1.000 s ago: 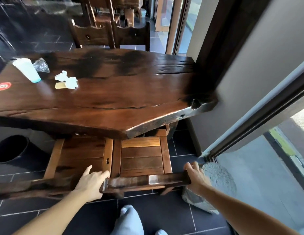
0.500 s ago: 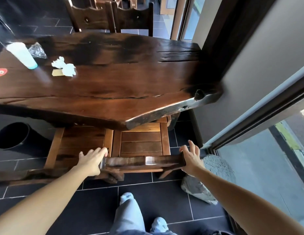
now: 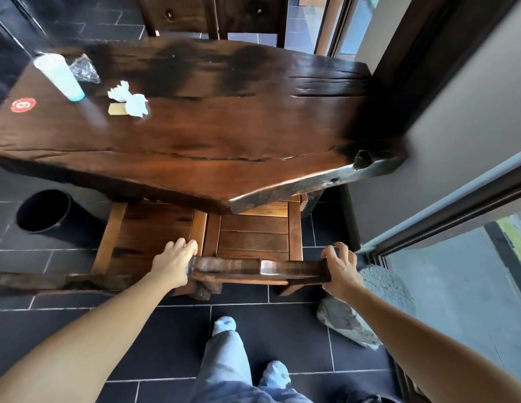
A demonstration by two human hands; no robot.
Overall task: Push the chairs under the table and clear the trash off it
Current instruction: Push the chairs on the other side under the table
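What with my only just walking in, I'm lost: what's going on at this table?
A person's left-hand grip and right-hand grip hold the back rail of the brown slatted wooden chair at its ends; its seat sits partly under the dark wooden slab table. The white paper cup, crumpled white tissue and clear plastic wrapper are on the tabletop, uncleared.

Looks like a café or restaurant dining room. Shows a red numbered sticker (image 3: 23, 105) on a heavy slab table (image 3: 224, 135), with matching wooden chairs (image 3: 252, 239) on both sides. Has a dark tiled floor (image 3: 282, 330), a black bin (image 3: 79, 225) alongside and a glass door (image 3: 457, 286) to outdoors.
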